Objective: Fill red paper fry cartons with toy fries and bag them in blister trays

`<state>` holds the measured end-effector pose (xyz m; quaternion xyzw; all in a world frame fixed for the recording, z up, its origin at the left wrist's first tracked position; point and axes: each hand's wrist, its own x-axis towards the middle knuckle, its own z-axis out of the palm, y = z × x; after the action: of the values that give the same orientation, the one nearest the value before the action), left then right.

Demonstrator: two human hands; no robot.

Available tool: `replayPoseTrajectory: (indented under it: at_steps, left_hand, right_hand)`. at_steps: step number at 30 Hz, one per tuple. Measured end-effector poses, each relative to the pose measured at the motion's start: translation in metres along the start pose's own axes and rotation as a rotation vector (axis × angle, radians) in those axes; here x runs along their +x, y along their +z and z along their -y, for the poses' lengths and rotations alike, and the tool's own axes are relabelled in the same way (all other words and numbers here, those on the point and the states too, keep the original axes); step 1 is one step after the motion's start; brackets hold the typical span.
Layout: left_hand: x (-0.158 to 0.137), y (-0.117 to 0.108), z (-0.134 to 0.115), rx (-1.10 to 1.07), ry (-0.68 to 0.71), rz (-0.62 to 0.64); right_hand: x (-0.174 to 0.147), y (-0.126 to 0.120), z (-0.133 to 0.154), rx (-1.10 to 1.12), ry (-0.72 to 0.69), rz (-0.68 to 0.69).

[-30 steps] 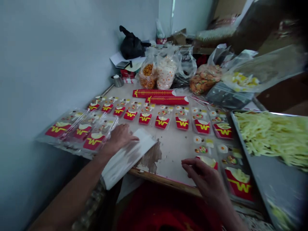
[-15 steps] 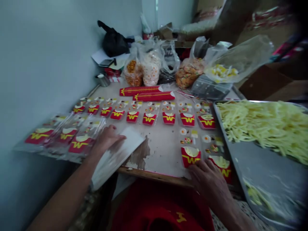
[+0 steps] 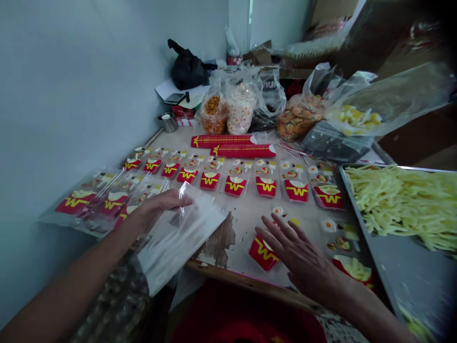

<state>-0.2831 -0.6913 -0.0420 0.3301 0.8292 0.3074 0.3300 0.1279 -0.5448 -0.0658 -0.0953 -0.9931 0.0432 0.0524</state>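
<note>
My left hand pinches the upper edge of a clear plastic bag, partly lifted over a stack of flat clear bags at the table's front edge. My right hand is spread over a small packet, touching or just above it; the packet has a red toy fries box with a yellow W, and part of it lies under my fingers. To the right, beside the tray, lies another packet with a fries box and small toy food pieces, partly behind my right wrist.
A row of similar packets crosses the table, with bagged ones at left. Two nested red box stacks lie behind. Bags of toy pieces stand at the back. A metal tray holds pale yellow strips at right.
My left hand has raised a bag's edge from the stack. My right hand has spread its fingers, and the packet near it has shifted left and tilted. The view has turned slightly left.
</note>
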Motion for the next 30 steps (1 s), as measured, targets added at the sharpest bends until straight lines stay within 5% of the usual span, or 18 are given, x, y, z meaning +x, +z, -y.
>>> replayPoseTrajectory:
  at_steps: [3,6,9,19,30]
  left_hand:
    - [-0.001,0.001,-0.007,-0.163,-0.033,0.226]
    - [-0.001,0.018,-0.009,-0.251,-0.017,0.177]
    - [-0.003,0.04,-0.01,-0.383,-0.003,0.132]
    - [-0.017,0.078,-0.038,-0.221,-0.006,-0.04]
    - [-0.022,0.091,-0.069,-0.027,0.116,0.004]
  right_hand:
    - [0.02,0.006,-0.026,0.013,-0.117,0.082]
    - [0.046,0.006,-0.037,0.101,-0.165,0.224]
    - [0.061,-0.007,-0.034,0.164,-0.062,0.285]
    - [0.093,-0.062,-0.027,-0.05,0.312,-0.195]
    - [0.095,-0.062,-0.023,-0.247,0.386,-0.273]
